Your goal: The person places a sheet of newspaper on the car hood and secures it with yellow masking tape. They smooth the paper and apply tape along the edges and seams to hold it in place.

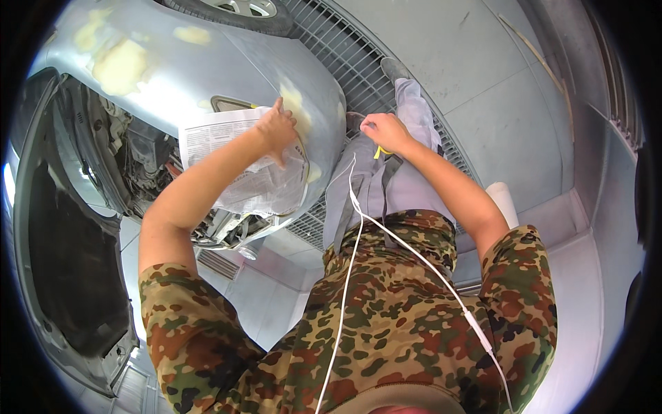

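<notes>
A printed newspaper sheet [221,132] lies over the front corner of a grey car, around the headlight opening. My left hand [277,132] presses on its right edge, fingers spread apart against paper and bodywork. Lower down, the crumpled paper [265,190] hangs over the car's front. A small bit of yellow shows at the sheet's upper edge. To the right, before my legs, my right hand [385,132] is closed with curled fingers. A yellow strip [378,151], which looks like tape, sticks out below its palm; the rest is hidden by the hand.
The car's fender [227,62] has pale yellow filler patches [121,67]. The raised hood [76,241] stands at left beside the exposed engine bay [141,155]. Floor grating [352,65] runs under my feet. A white cable [414,259] hangs down my front.
</notes>
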